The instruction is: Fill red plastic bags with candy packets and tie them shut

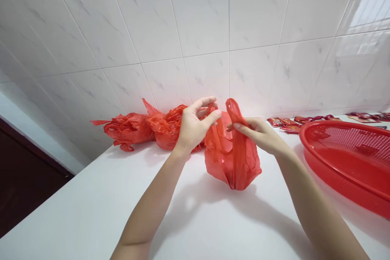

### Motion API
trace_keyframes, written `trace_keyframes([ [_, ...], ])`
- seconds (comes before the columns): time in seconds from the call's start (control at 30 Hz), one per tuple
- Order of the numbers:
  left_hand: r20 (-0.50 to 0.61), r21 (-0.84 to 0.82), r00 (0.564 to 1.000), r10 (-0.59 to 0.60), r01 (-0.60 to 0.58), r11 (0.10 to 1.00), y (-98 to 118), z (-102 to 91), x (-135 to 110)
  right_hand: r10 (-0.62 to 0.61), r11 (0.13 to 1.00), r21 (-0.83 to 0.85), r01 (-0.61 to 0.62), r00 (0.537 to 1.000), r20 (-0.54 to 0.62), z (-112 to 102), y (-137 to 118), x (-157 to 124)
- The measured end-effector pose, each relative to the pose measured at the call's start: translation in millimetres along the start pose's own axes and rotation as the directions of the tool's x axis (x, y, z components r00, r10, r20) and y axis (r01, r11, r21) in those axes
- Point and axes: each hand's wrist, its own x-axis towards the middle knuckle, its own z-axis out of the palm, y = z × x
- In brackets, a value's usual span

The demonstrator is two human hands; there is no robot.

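A thin red plastic bag (217,158) hangs upright between my hands, just above the white tabletop, its handles pulled up. My right hand (256,132) pinches the right handle between thumb and fingers, and a loop of it sticks up above the grip. Around the left handle, my left hand (199,118) has its thumb and fingers curled together. Part of that handle is hidden behind the fingers. Light passes through the bag's side, and whatever may be inside cannot be made out.
Behind my left hand, red plastic bags (131,130), bunched and full-looking, stand against the tiled wall (207,77). A red plastic basket (335,174) stands at the right on the white table (100,207). Several small red packets (286,124) lie along the wall behind it.
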Motion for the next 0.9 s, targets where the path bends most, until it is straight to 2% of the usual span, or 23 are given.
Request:
trace_keyframes([
  [0.23,-0.156,0.032,0.988,-0.017,0.023,0.999,-4.2,-51.9,-5.7,0.107,0.963,0.261,-0.068,0.984,-0.141,-30.4,10.4,0.0],
  [0.37,-0.147,0.053,0.989,-0.035,0.044,0.998,-4.8,-64.6,-8.7,0.142,0.935,0.349,-0.071,0.973,-0.182,-34.3,14.2,1.4],
  [0.47,-0.043,0.062,0.999,-0.030,0.033,0.998,-11.3,-66.8,-12.6,0.149,0.926,0.371,-0.068,0.969,-0.195,-33.2,15.6,2.4],
  [0.57,0.101,0.087,0.992,0.070,-0.079,0.993,-29.4,-67.3,-19.6,0.174,0.919,0.384,-0.084,0.963,-0.206,-31.9,15.6,3.3],
  [0.63,0.152,0.137,0.979,0.135,-0.156,0.978,-47.2,-66.7,-27.3,0.191,0.911,0.402,-0.090,0.957,-0.219,-31.7,15.3,3.9],
  [0.7,0.149,0.213,0.980,0.136,-0.166,0.963,-65.9,-64.0,-37.6,0.206,0.901,0.425,-0.090,0.950,-0.236,-31.9,15.2,4.6],
  [0.77,0.101,0.254,0.989,0.105,-0.127,0.959,-81.5,-58.8,-49.0,0.216,0.890,0.447,-0.089,0.946,-0.241,-32.1,15.2,5.4],
  [0.83,0.040,0.239,0.997,0.070,-0.077,0.968,-91.0,-51.3,-58.8,0.220,0.881,0.465,-0.089,0.947,-0.235,-31.6,15.3,6.3],
  [0.9,0.045,0.181,0.999,0.005,-0.013,0.983,-94.9,-42.9,-64.6,0.222,0.876,0.474,-0.091,0.947,-0.230,-30.2,15.3,7.1],
])
